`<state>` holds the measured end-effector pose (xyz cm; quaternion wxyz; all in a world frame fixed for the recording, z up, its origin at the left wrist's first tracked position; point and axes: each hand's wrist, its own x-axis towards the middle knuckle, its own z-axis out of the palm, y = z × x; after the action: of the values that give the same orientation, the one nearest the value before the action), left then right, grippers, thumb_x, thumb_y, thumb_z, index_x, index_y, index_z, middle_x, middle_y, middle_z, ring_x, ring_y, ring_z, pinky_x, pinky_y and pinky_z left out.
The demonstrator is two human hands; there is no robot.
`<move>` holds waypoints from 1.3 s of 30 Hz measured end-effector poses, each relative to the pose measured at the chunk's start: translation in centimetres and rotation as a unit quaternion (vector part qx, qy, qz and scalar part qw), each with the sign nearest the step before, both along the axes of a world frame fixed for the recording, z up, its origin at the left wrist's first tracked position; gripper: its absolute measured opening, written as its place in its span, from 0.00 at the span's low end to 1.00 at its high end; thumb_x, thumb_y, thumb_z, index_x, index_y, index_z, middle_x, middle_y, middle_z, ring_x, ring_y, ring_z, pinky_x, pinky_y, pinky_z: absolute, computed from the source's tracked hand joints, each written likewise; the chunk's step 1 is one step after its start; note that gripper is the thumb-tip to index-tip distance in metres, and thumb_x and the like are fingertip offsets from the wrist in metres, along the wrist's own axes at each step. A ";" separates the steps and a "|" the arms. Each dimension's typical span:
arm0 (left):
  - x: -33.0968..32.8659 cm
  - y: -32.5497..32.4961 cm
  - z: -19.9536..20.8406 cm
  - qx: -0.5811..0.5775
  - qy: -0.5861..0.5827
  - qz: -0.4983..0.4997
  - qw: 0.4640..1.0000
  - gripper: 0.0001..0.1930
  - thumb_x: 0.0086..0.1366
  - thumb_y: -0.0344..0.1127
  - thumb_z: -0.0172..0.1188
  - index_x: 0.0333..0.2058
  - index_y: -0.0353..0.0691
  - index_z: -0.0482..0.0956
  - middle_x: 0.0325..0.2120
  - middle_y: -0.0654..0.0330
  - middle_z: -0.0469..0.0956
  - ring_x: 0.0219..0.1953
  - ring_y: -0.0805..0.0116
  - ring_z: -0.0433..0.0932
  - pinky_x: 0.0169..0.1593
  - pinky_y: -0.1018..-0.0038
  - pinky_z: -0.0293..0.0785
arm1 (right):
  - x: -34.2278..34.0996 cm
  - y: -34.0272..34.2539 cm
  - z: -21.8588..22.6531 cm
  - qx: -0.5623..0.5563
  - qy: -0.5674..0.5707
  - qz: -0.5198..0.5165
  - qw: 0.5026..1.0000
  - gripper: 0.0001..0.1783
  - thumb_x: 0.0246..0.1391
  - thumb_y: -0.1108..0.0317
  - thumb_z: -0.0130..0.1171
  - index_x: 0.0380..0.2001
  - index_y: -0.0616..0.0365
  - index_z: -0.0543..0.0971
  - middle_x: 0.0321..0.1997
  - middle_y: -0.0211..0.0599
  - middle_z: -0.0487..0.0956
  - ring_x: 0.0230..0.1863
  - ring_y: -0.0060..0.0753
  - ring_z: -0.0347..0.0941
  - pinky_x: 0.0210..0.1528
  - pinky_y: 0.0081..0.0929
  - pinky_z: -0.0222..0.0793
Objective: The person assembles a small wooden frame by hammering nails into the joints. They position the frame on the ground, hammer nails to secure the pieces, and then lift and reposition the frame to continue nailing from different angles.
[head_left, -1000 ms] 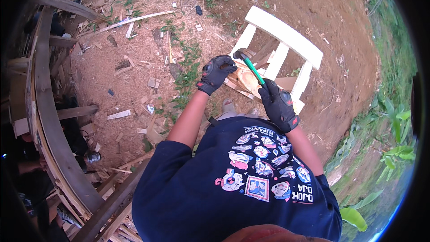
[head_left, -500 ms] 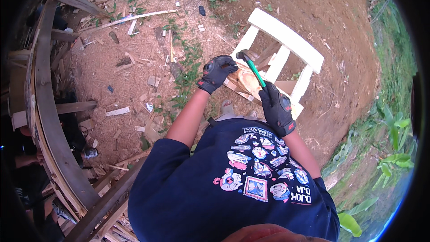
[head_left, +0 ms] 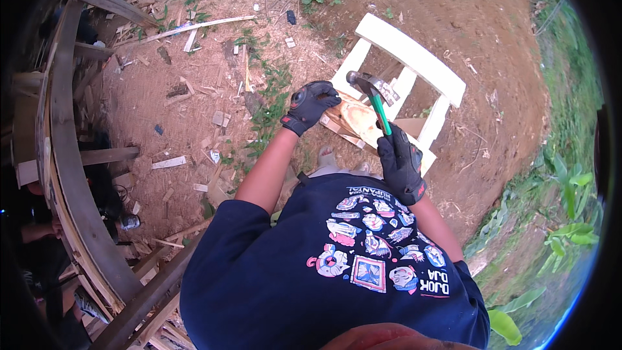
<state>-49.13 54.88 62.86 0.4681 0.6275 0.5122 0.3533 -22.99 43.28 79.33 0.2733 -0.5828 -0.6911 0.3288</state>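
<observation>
My right hand [head_left: 403,163], in a black glove, is closed round the handle of a claw hammer [head_left: 380,109] with a green shaft and dark metal head. The hammer head is over a pale wooden frame [head_left: 409,48] of slats and crosspieces. My left hand [head_left: 312,105], also gloved in black, has its fingers pinched at the left end of a grained wooden board [head_left: 355,116] on the frame's near side. Whatever lies between those fingertips is too small to make out.
Wood scraps and sawdust lie over the ground to the left, with a long thin strip [head_left: 194,27] among them. A dark timber structure [head_left: 68,129] rises at the far left, where another person's hand [head_left: 55,228] shows. Green plants [head_left: 573,227] grow at the right.
The hammer has tilted, so its head now shows more from the side and sits slightly farther right. My left hand keeps its pinch at the board's end, nearly still.
</observation>
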 end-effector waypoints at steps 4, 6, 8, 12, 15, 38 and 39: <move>0.7 -0.3 0.6 -0.002 -0.045 0.061 0.997 0.11 0.60 0.34 0.76 0.38 0.36 0.87 0.40 0.56 0.85 0.44 0.61 0.84 0.53 0.65 0.80 | 1.1 0.4 -5.2 -0.034 -0.138 0.083 0.986 0.22 0.72 0.57 0.54 0.61 0.60 0.76 0.51 0.55 0.84 0.48 0.60 0.83 0.50 0.50 0.78; 0.3 -0.2 -0.8 0.015 -0.043 0.057 0.997 0.11 0.60 0.34 0.76 0.38 0.36 0.87 0.40 0.56 0.85 0.44 0.62 0.84 0.53 0.65 0.80 | 0.9 0.5 -3.4 -0.051 -0.097 0.068 0.992 0.22 0.72 0.59 0.54 0.62 0.60 0.76 0.49 0.56 0.84 0.47 0.60 0.83 0.49 0.49 0.77; 0.3 0.0 -0.8 -0.014 -0.044 0.053 0.998 0.11 0.59 0.34 0.76 0.39 0.36 0.87 0.41 0.56 0.85 0.44 0.62 0.84 0.53 0.65 0.80 | 0.7 0.1 0.1 -0.031 -0.042 0.047 0.998 0.22 0.72 0.61 0.54 0.63 0.60 0.76 0.47 0.55 0.84 0.45 0.58 0.83 0.46 0.48 0.77; 0.4 0.1 -0.1 -0.029 -0.044 0.033 0.998 0.12 0.59 0.32 0.76 0.39 0.35 0.86 0.42 0.55 0.85 0.45 0.63 0.84 0.54 0.65 0.80 | 1.1 -0.8 1.2 -0.046 0.024 0.014 0.999 0.21 0.72 0.63 0.55 0.63 0.59 0.76 0.43 0.52 0.84 0.39 0.54 0.83 0.42 0.45 0.75; 0.4 -0.2 0.7 -0.048 -0.064 0.037 0.996 0.11 0.59 0.32 0.75 0.39 0.36 0.86 0.41 0.56 0.85 0.44 0.64 0.84 0.54 0.66 0.80 | 0.7 -1.2 -3.3 -0.006 0.007 0.001 1.000 0.18 0.73 0.63 0.54 0.60 0.55 0.79 0.29 0.43 0.82 0.29 0.46 0.80 0.34 0.46 0.72; -0.1 0.0 1.0 0.046 0.000 0.002 0.999 0.07 0.60 0.28 0.71 0.36 0.39 0.84 0.45 0.57 0.84 0.54 0.57 0.82 0.61 0.64 0.77 | 0.8 -2.2 -3.7 0.006 0.005 -0.008 1.000 0.15 0.75 0.60 0.53 0.53 0.58 0.80 0.27 0.41 0.80 0.29 0.44 0.80 0.34 0.45 0.72; -0.2 0.2 0.5 0.068 0.008 -0.011 0.998 0.07 0.61 0.28 0.69 0.39 0.39 0.84 0.48 0.57 0.84 0.56 0.58 0.81 0.63 0.63 0.76 | 1.2 -2.4 -5.5 0.021 -0.034 0.017 0.999 0.14 0.75 0.61 0.53 0.52 0.56 0.80 0.28 0.41 0.81 0.29 0.46 0.80 0.34 0.47 0.71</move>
<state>-49.37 55.04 63.37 0.4241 0.6662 0.4841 0.3767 -21.77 40.89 73.88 0.2559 -0.5758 -0.7169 0.2985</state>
